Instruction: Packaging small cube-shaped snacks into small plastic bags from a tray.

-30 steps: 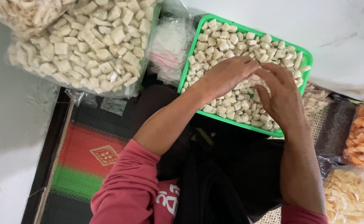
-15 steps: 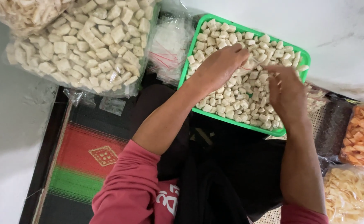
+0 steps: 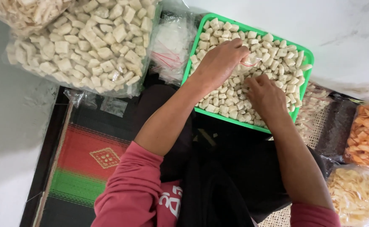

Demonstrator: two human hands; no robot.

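Glossy plastic tray — matt crackers

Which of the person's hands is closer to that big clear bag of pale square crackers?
The left hand. It rests on the snack pieces in the green tray, toward the side facing the big bag; the right hand lies farther across the tray, away from it.

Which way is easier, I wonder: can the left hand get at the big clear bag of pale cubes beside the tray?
Probably yes. The left hand rests on the cubes in the green tray, and the big bag lies on that hand's side with only small clear packets between.
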